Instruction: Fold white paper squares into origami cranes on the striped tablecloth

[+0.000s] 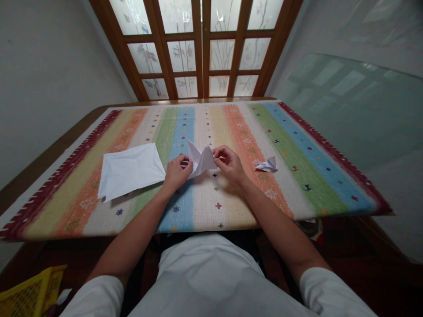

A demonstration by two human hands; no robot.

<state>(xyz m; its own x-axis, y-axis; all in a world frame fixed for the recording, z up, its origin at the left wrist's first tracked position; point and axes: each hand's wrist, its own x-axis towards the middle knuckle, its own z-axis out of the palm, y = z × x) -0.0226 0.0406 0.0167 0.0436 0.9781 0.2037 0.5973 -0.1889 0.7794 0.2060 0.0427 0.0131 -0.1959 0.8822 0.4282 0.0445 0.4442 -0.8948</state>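
A partly folded piece of white paper with raised pointed flaps is held above the striped table mat. My left hand pinches its left side, fingers curled closed. On the paper's right edge my right hand is closed in a pinch with thumb and fingertips. A flat stack of white paper sheets lies just left of my left hand. A small finished folded paper figure rests on the mat to the right of my right hand.
The multicoloured striped mat covers a wooden table. Wooden doors with frosted glass panes stand behind the far edge. A yellow plastic basket sits on the floor at lower left. A glass panel leans at right.
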